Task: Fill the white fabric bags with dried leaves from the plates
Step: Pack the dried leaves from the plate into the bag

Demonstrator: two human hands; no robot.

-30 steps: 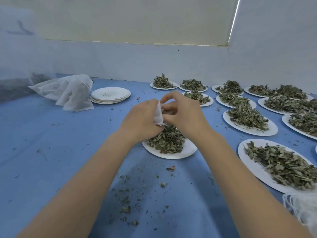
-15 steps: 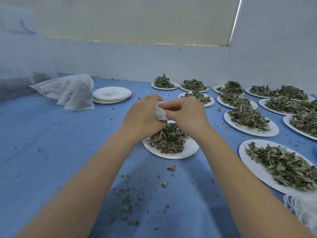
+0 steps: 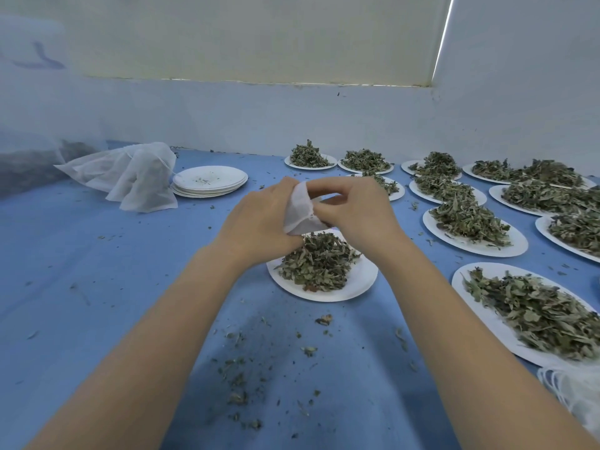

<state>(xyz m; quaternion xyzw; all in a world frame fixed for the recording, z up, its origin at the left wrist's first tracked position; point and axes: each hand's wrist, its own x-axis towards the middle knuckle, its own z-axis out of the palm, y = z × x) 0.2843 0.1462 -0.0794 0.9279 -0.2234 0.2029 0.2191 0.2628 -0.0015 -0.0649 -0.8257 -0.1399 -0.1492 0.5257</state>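
Above the near plate [image 3: 357, 284] of dried leaves [image 3: 319, 261], left hand [image 3: 259, 222] and right hand [image 3: 357, 212] both pinch one small white fabric bag [image 3: 300, 211] — held between them. More leaf-piled plates [image 3: 474, 245] sit right on the blue table [image 3: 97, 271].

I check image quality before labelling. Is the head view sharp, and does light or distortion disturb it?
Head view: both hands and small white fabric bag sharp; soft even light, faint arm shadow on blue table cover; bright strip at upper right; wide-angle bending stretches edge plates.

Soft, even, bluish daylight — a bright slit of glare upper right (wide-angle bowing, blurred edges) — faint shadows.
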